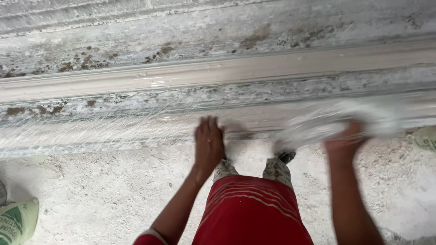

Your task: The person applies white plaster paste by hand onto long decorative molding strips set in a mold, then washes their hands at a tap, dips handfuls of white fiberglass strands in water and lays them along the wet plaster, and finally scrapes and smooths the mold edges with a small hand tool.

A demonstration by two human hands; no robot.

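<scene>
Nearest camera: red garment [252, 213] of the person, patterned trousers [277, 170] below it, both forearms reaching forward over a dusty plaster-strewn floor [100, 199].
Left hand [209, 143]: laid flat, fingers together, palm pressed down on the near edge of the long grey moulded strip [227, 72]; clenched on nothing that I can see.
Right hand [347, 138]: closed around a whitish wad of fibre or cloth [327, 124], blurred by motion; exact finger positions cannot be told.
Wad position: at the right hand's fingertips, touching the wet glossy front face of the strip, well apart from the left hand.
Step in hand (judgement): wiping or smoothing the strip's face, left hand steadying.
Next move needs (judgement): even pressure along the length, no snagging of the strands [91, 129] fanned across the surface.
Periphery: green-and-white sack [16, 222] at lower left.
</scene>
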